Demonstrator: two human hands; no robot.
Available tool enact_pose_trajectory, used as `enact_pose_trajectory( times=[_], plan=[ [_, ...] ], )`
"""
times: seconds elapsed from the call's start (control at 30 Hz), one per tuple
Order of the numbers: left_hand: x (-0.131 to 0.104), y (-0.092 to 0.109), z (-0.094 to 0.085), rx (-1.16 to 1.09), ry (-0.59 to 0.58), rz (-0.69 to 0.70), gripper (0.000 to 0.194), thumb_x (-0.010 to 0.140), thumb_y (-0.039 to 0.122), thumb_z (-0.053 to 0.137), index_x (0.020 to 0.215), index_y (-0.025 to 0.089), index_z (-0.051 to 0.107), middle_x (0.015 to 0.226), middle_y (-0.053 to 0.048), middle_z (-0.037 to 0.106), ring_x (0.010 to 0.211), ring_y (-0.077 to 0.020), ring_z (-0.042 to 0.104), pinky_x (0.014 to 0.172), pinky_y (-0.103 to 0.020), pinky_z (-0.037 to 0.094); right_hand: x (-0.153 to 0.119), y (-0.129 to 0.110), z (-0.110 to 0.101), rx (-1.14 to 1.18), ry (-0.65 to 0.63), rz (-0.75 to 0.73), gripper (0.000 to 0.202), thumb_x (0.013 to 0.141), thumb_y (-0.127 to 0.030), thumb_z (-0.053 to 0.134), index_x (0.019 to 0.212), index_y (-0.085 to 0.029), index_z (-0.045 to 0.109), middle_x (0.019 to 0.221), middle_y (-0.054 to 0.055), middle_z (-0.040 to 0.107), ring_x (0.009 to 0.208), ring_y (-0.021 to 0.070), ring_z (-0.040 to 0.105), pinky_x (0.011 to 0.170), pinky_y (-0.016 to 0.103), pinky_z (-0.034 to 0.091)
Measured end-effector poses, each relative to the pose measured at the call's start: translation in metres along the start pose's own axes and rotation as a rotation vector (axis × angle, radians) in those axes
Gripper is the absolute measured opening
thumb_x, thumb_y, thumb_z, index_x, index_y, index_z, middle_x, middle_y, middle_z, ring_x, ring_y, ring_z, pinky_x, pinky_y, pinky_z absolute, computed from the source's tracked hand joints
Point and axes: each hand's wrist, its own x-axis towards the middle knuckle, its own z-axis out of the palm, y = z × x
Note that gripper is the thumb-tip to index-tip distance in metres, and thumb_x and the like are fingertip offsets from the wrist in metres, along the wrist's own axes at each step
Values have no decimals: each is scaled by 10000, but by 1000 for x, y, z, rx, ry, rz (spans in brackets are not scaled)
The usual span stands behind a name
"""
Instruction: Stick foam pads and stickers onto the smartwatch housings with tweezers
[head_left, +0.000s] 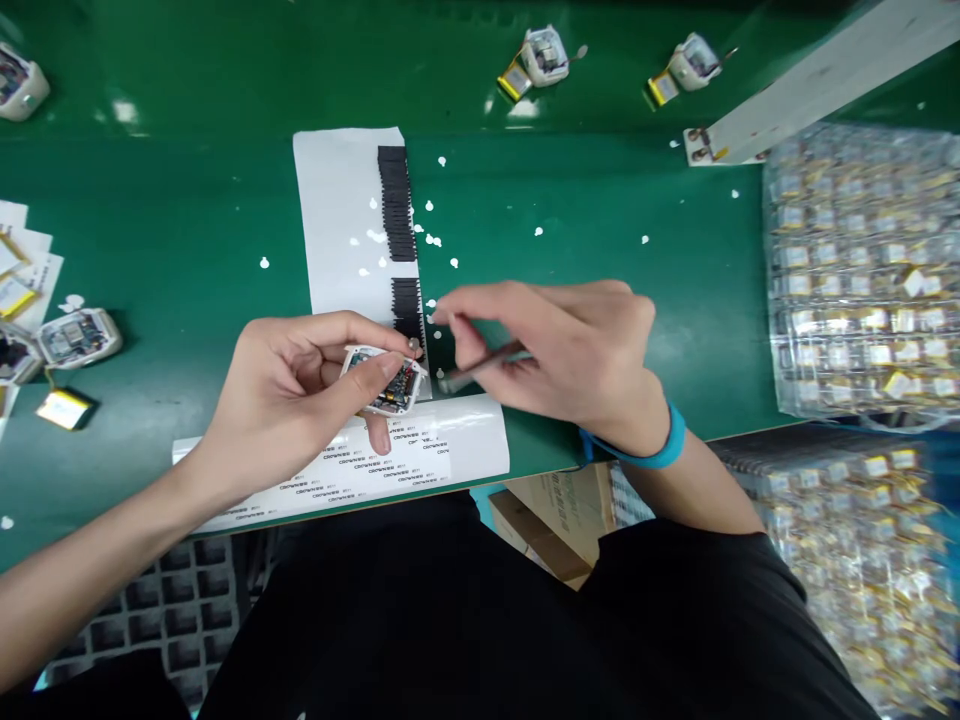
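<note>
My left hand (pixel 300 385) is closed around a small white device housing (pixel 386 382), its open side up and a circuit board showing inside. A small round metal part (pixel 413 344) sits by the left index fingertip, at the housing's upper edge. Just to the right, my right hand (pixel 559 345) is closed with a slim grey metal tool (pixel 480 370) held under its fingers, its blunt end towards the housing. The right thumb and index fingertips are close together; whether anything tiny is between them I cannot tell. Beneath the hands lie a white sheet with black strips (pixel 397 205) and a printed backing sheet (pixel 352 470).
Small white stickers (pixel 429 240) are scattered over the green table (pixel 570 180). Opened housings with yellow batteries stand at the back (pixel 546 55) and left (pixel 79 338). Clear trays of batteries (pixel 862 270) are stacked on the right, beside a slanted white metal bar (pixel 817 85).
</note>
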Motion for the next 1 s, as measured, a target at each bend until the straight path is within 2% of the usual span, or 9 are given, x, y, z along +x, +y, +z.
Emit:
enact_pose_trajectory(
  times=[0.1,0.2,0.4,0.5,0.63,0.7,0.77,0.87,1.0],
  plan=[
    [1,0,0,-2,-12,6,54,959,272,796,930,229,811,671,-16,738,404,-196,697,312,-235,407,0,4,1,-36,-44,-9,142,1014,-152,639,1134,-204,693,885,-59,818,603,80,700,486,229,480],
    [2,0,0,-34,-33,-15,25,959,226,777,935,226,777,689,-9,736,422,-192,703,345,-239,454,-2,1,4,29,-11,-74,249,1033,-111,622,1245,-234,667,1064,-76,835,754,67,767,532,201,512],
    [1,-3,0,-98,-12,-56,56,960,221,783,954,216,727,627,5,695,448,-199,719,400,-243,541,-6,-1,2,77,-82,-117,207,1093,-157,532,1184,-240,699,1161,-51,827,828,74,791,556,201,546],
    [0,-2,3,-51,43,-43,64,952,181,767,930,214,717,678,-2,730,482,-196,743,406,-226,562,-5,-1,0,85,-125,-97,275,1102,-121,475,1168,-245,711,1133,-66,830,831,59,789,539,190,525],
    [-4,-1,12,22,92,62,100,946,124,725,920,220,708,770,-5,776,537,-176,760,420,-210,599,-5,-4,5,100,-81,-78,138,1097,-181,575,1069,-204,708,922,-72,819,730,55,762,526,177,507],
    [-7,-2,17,29,109,118,88,943,130,726,940,218,712,792,-3,781,577,-167,763,472,-213,648,-5,-7,8,109,-63,-76,122,1090,-181,594,1033,-192,702,885,-73,810,715,53,759,530,169,515],
    [-11,-4,21,54,147,158,87,943,135,721,964,219,710,774,10,769,606,-153,753,515,-205,671,-6,-9,10,106,-30,-99,116,1071,-140,599,1034,-169,705,940,-40,827,759,67,781,558,168,551],
    [-15,-8,24,120,210,177,92,940,151,734,959,231,694,707,35,740,576,-135,709,520,-216,662,-8,-15,10,64,-10,-180,159,1061,-110,570,1114,-81,718,1084,90,838,890,143,819,647,213,636],
    [-15,-11,25,154,299,163,113,936,196,780,916,250,683,704,43,747,601,-147,735,547,-262,656,-10,-21,8,-16,-30,-170,249,1058,-85,528,1212,7,701,1200,188,805,860,180,822,629,255,657]
  ],
)
